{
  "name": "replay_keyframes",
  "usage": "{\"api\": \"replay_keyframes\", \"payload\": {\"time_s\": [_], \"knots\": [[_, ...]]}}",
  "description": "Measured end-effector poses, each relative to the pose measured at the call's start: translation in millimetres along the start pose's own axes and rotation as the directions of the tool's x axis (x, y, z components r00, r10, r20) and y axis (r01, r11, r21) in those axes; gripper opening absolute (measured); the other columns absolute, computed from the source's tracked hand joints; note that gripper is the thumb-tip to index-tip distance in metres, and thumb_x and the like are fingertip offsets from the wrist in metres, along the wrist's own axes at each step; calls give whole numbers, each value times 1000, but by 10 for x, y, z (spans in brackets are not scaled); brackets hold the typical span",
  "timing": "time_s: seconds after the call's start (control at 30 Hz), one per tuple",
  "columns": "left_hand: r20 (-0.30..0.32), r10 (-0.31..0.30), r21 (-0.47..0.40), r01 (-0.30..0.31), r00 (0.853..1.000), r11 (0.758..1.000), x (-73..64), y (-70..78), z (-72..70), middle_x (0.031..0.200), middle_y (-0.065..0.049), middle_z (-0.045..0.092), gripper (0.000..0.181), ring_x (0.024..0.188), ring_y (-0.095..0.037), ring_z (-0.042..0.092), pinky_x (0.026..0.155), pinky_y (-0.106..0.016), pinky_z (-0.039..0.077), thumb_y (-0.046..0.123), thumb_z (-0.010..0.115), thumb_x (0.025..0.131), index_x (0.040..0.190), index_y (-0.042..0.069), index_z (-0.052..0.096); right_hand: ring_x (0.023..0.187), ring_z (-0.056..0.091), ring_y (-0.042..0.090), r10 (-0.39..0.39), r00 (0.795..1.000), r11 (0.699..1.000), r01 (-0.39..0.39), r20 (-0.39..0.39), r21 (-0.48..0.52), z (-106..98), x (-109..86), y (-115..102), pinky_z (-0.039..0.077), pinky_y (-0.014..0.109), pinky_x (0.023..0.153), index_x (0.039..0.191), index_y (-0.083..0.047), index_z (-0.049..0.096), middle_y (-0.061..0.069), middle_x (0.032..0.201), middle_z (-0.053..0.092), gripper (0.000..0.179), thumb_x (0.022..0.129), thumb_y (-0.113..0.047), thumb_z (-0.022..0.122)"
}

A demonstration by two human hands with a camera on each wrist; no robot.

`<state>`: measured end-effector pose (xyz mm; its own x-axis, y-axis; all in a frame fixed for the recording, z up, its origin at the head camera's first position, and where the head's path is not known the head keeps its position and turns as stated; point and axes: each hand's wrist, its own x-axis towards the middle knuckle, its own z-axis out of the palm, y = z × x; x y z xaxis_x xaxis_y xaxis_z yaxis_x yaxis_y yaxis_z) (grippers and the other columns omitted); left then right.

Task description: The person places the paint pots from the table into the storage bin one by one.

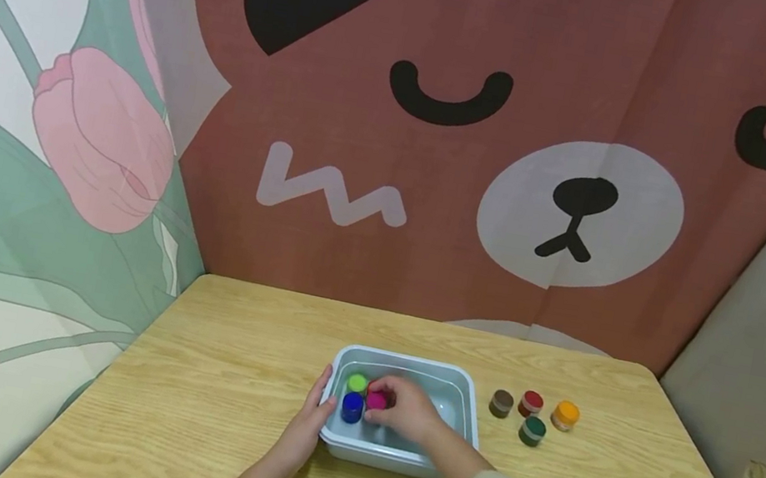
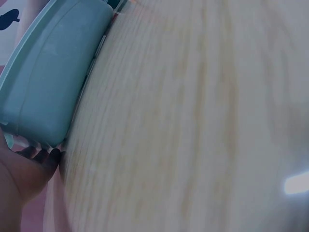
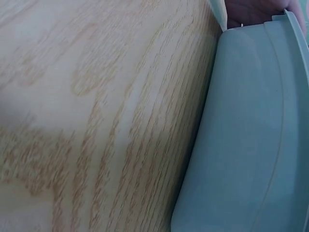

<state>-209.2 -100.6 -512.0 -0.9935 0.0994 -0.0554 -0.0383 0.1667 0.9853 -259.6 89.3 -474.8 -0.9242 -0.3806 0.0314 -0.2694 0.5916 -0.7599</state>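
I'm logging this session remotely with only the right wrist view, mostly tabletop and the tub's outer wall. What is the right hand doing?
Observer: In the head view, the right hand reaches into the tub and pinches a magenta jar.

Operator: Which jars stand left of that one?

Observer: A blue jar, with a light green jar just behind it, both inside the tub.

Operator: Any jars outside the tub?

Observer: Four, on the table to its right: a brown jar, a red jar, an orange jar and a dark green jar.
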Motion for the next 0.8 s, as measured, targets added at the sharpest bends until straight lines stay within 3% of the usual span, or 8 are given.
{"api": "replay_keyframes", "payload": {"time_s": [0.57,0.8], "knots": [[-3,2,11,-2,1000,1000,-7,17,0,164,-18,12,60,148,-51,9,111,-76,8,35,37,104,159,22,14,86,56,15,-50,999,981,45,-21,-188,45,36,-28,51,33,79,95,-9,70,3,92,61,33,69,-16,88],[-7,7,5,-6,1000,1000,0,12,0,164,-19,12,60,148,-51,8,112,-76,8,33,37,104,159,21,15,85,55,15,-31,999,980,28,-14,-197,54,20,-47,51,34,80,95,-8,69,3,92,59,33,69,-14,88]]}}
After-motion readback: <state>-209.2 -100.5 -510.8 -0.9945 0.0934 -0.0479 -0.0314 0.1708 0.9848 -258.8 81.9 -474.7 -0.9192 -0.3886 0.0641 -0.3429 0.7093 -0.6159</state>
